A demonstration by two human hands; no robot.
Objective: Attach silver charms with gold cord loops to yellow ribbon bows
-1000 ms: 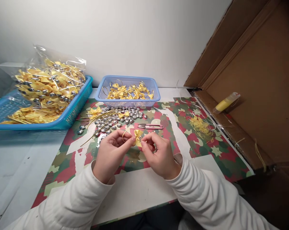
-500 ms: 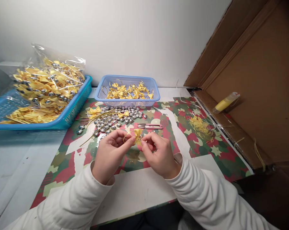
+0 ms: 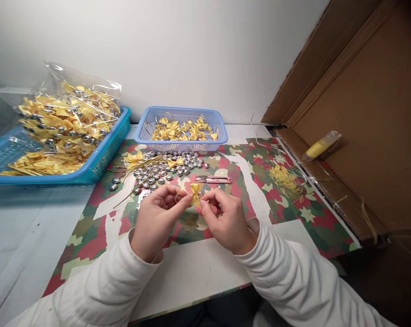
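Observation:
Between my hands, above the patterned sheet, is a yellow ribbon bow (image 3: 196,190) with a looped gold cord and a small silver bell-like piece at its right side. My left hand (image 3: 162,218) pinches the bow's left side, where the cord loop comes out. My right hand (image 3: 225,220) is closed at its right edge, thumb against forefinger near the silver piece. Just beyond the fingers lie small thread snips (image 3: 214,180). A heap of shiny silver bells (image 3: 157,177) spreads behind my left hand, with gold cords (image 3: 147,164) and a loose yellow bow (image 3: 175,162) on it.
A blue basket (image 3: 181,147) of corded bows stands at the back. At left, a larger blue basket (image 3: 103,159) carries a clear bag (image 3: 72,113) full of bows. Yellow thread scraps (image 3: 285,179) lie at right, near a yellow tube (image 3: 323,145) on the cardboard ledge.
Both hands stay in place. The bow between the fingers has shifted very slightly, showing more of its yellow face; everything else is unmoved.

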